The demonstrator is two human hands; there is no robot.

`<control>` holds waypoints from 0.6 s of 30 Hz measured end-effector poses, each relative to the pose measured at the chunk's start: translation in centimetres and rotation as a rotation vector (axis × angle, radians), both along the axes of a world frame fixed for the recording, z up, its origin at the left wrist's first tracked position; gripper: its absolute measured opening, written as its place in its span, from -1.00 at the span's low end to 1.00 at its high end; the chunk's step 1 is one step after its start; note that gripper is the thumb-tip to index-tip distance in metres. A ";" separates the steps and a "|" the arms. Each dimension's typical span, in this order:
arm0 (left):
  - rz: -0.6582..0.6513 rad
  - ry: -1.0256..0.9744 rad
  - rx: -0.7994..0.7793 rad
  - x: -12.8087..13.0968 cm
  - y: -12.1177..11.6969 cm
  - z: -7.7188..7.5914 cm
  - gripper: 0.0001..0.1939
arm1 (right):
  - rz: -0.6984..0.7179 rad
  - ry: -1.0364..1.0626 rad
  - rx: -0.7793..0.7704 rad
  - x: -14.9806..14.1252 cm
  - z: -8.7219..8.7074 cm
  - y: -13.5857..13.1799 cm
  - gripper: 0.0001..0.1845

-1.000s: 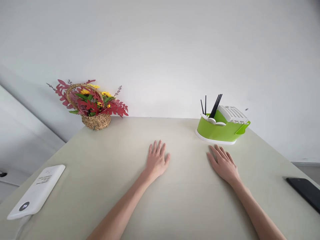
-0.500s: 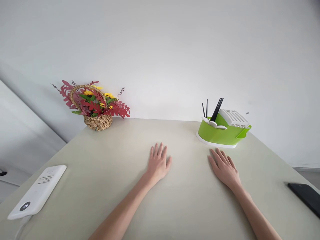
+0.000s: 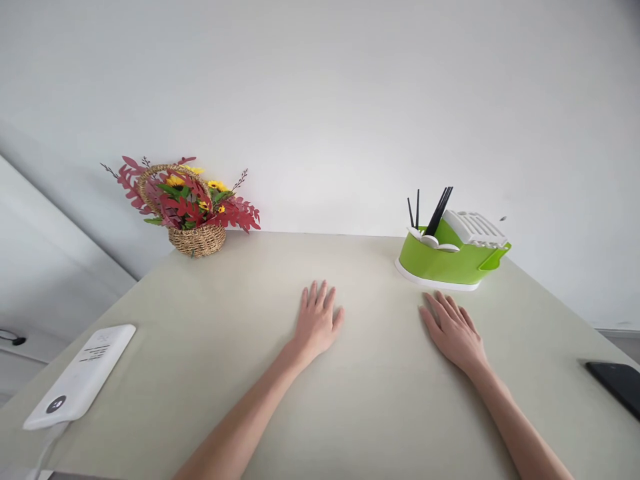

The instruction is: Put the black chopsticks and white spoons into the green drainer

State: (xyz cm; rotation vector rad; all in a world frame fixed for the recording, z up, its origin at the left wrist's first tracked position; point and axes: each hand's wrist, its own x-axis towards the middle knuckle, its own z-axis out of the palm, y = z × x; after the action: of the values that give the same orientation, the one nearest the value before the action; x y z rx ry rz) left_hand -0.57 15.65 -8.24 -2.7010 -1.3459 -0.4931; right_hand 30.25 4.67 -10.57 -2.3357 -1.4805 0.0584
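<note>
My left hand lies flat, palm down, on the beige table near its middle, fingers stretched out and holding nothing. My right hand also rests flat and open on the table, its fingertips just in front of a green cutlery holder. The holder has a white base, a white slotted lid part and black chopsticks standing in it, with white spoons beside them.
A wicker basket of red leaves and yellow flowers stands at the back left by the white wall. A white power bank with a cable lies at the left edge. A black phone lies at the right edge.
Both hands stay flat on the table. The view has shifted slightly, so everything sits a little further right in the picture than a second ago.
</note>
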 end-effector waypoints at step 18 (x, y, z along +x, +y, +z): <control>-0.009 -0.060 0.028 0.0 0.3 -0.7 -0.42 | -0.010 0.029 0.004 -0.4 0.3 -0.2 -0.25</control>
State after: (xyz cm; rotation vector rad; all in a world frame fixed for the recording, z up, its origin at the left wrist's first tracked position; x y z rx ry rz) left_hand -0.55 16.00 -8.91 -2.6912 -1.3312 -0.5934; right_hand 29.82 4.48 -10.24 -2.3288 -1.4536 0.0865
